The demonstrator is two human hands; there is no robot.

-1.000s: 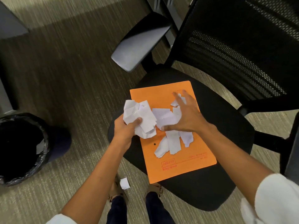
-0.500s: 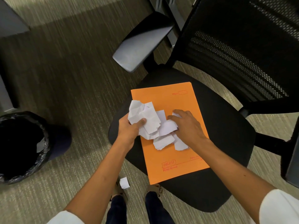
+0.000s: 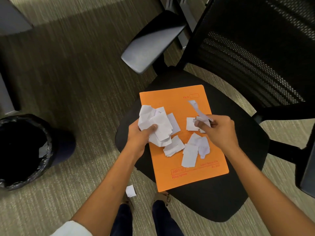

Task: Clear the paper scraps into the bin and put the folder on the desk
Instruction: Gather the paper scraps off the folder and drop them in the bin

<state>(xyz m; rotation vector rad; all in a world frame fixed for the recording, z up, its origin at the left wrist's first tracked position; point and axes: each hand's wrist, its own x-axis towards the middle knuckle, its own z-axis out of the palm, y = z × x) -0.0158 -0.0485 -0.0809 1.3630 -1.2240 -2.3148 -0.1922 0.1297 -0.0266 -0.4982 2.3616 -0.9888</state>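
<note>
White scraps [image 3: 188, 151] on flat orange folder [image 3: 172, 103].

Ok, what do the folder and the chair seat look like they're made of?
Folder: looks like matte orange card, flat with crisp edges and red printing. Chair seat: probably black woven fabric over padding, dull with rounded edges; the weave is too dark to confirm.

Floor: ribbed olive-beige carpet [image 3: 71, 68], darker in shadow toward the top, with a paler band of light crossing the upper left. Furniture: one black office chair, comprising a padded seat [image 3: 213, 201], a perforated mesh backrest [image 3: 252, 48] and a glossy grey-black armrest [image 3: 150, 48] that catches the light. Grey furniture edges [image 3: 12, 16] stand at the upper-left corner and along the left side.
</note>
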